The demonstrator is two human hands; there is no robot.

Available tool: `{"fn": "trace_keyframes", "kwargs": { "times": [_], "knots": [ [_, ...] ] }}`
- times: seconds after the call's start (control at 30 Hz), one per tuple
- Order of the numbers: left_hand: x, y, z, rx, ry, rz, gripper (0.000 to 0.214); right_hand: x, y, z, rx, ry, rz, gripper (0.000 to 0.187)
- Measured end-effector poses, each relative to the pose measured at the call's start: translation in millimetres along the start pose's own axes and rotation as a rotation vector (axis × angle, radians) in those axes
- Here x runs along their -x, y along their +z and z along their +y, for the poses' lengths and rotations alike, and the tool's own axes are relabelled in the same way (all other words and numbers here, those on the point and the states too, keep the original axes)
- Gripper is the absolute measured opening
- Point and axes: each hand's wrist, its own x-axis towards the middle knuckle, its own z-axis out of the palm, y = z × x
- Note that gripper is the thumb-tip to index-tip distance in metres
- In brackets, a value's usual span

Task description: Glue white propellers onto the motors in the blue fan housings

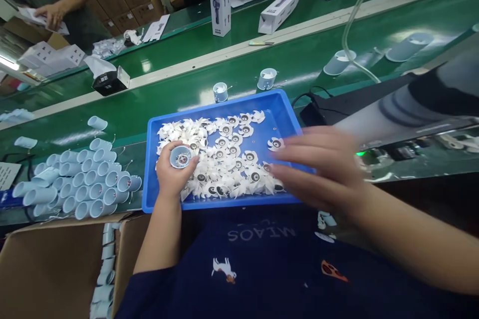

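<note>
My left hand (172, 172) is wrapped round a light blue fan housing (181, 157), its open end facing up and a small circuit with wires showing inside. Beneath it lies a blue tray (287, 109) that holds many white fan blade wheels (255, 176) with dark round hubs. Over the tray's right side hovers my right hand (322, 164), blurred, with fingers stretched out and apart. Its fingertips are close to a single blade wheel (276, 144); whether they touch it I cannot tell.
Light blue housings (86, 179) are piled left of the tray, above a cardboard box (56, 269). Several more stand on the green conveyor (164, 89). A grey cylindrical machine (411, 94) juts in at right. Across the belt, a co-worker's hand (52, 14) holds white material near printed boxes (282, 7).
</note>
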Motion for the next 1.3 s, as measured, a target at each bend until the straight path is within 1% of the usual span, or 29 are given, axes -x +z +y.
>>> {"fn": "trace_keyframes", "kwargs": {
  "times": [0.07,0.1,0.13,0.2,0.23,0.27,0.3,0.37,0.43,0.5,0.53,0.57,0.63,0.7,0.73,0.77,0.83,0.9,0.97,1.03,1.1,1.17,1.3],
  "knots": [
    [0.6,-1.6,-0.5,-0.047,0.023,0.006,0.047,-31.9,29.1,-1.4,0.36,-0.058,-0.281,0.016],
    [1.4,-2.6,-1.1,-0.067,0.027,0.01,0.046,-47.5,43.9,1.1,0.494,-0.063,-0.4,0.018],
    [2.5,-3.6,-1.9,-0.077,0.024,0.014,0.046,-61.4,57.9,5.2,0.57,-0.051,-0.485,0.015],
    [4.9,-5.0,-3.6,-0.059,0.005,0.02,0.046,-81.7,80.8,14.9,0.626,0.011,-0.57,0.005],
    [5.8,-5.2,-4.5,-0.035,-0.005,0.017,0.046,-87.9,88.8,19.0,0.658,0.045,-0.596,0.003],
    [6.4,-5.3,-5.4,-0.006,-0.014,0.007,0.046,-91.7,94.2,22.0,0.678,0.081,-0.608,0.005],
    [6.7,-5.1,-6.3,0.023,-0.024,-0.008,0.046,-93.5,96.9,23.3,0.685,0.115,-0.61,0.007],
    [6.4,-4.6,-7.9,0.091,-0.062,-0.012,0.046,-92.0,94.1,21.1,0.65,0.166,-0.59,0.007],
    [5.6,-4.6,-8.4,0.225,-0.108,0.049,0.049,-83.7,81.7,14.1,0.528,0.17,-0.554,0.008],
    [4.9,-5.8,-6.4,0.42,-0.132,0.13,0.054,-68.4,64.2,6.2,0.356,0.14,-0.537,0.019],
    [4.7,-6.7,-4.1,0.514,-0.139,0.146,0.057,-58.6,55.6,3.1,0.238,0.133,-0.529,0.025],
    [4.7,-7.7,-0.8,0.588,-0.144,0.139,0.061,-48.1,48.2,1.2,0.061,0.149,-0.516,0.03],
    [5.1,-9.1,8.2,0.671,-0.152,0.06,0.068,-27.7,38.7,0.3,-0.448,0.241,-0.472,0.034],
    [6.2,-8.9,19.0,0.688,-0.121,-0.059,0.071,-12.1,36.0,2.2,-0.977,0.363,-0.404,0.041],
    [7.1,-8.2,24.4,0.681,-0.088,-0.111,0.07,-6.8,36.2,3.3,-1.154,0.41,-0.378,0.044],
    [8.3,-7.3,29.4,0.67,-0.048,-0.149,0.068,-3.3,36.8,4.2,-1.241,0.44,-0.365,0.045],
    [11.6,-5.8,37.9,0.645,0.022,-0.198,0.064,0.3,37.7,5.0,-1.308,0.462,-0.337,0.043],
    [15.7,-6.1,43.7,0.594,0.052,-0.235,0.064,1.5,37.3,4.8,-1.325,0.459,-0.318,0.042],
    [19.3,-8.5,47.6,0.478,0.06,-0.27,0.066,2.3,36.0,4.2,-1.323,0.444,-0.308,0.044],
    [21.4,-11.8,51.1,0.312,0.092,-0.295,0.065,2.9,35.1,4.0,-1.314,0.426,-0.305,0.049],
    [21.8,-14.5,55.5,0.174,0.158,-0.312,0.062,2.9,35.3,4.9,-1.31,0.412,-0.303,0.055],
    [21.4,-15.7,61.3,0.084,0.234,-0.347,0.061,2.2,36.6,6.9,-1.294,0.403,-0.305,0.058],
    [21.7,-13.5,74.2,-0.044,0.368,-0.436,0.06,0.2,39.0,11.0,-1.206,0.358,-0.298,0.057]
  ]
}}
